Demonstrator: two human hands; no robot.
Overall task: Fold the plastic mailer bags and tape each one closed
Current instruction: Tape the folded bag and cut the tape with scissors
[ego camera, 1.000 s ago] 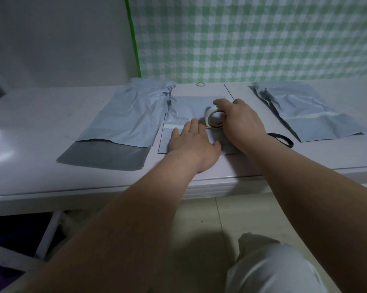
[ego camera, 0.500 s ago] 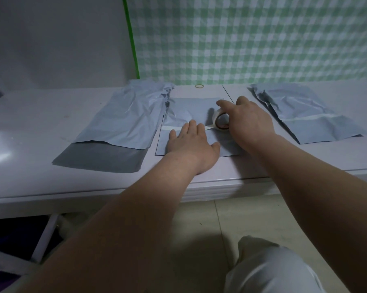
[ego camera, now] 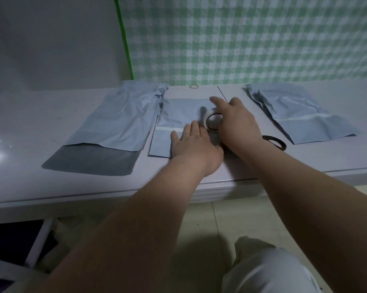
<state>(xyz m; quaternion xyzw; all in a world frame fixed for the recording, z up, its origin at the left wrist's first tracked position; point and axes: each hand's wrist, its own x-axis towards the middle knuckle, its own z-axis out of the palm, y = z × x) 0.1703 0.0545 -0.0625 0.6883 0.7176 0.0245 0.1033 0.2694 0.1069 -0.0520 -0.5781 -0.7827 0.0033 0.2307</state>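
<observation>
White tape roll [ego camera: 213, 121] drawn rightward across the folded pale-blue plastic mailer bag [ego camera: 178, 111]
The right hand [ego camera: 237, 121] grips the roll, further right than a second ago. The left hand [ego camera: 196, 144] lies flat on the bag mid-table [ego camera: 30, 123], so this seal looks nearly done. Counted: one taped bag [ego camera: 300, 117] right, one unfolded stack [ego camera: 123, 121] left, one black ring [ego camera: 274, 141].
</observation>
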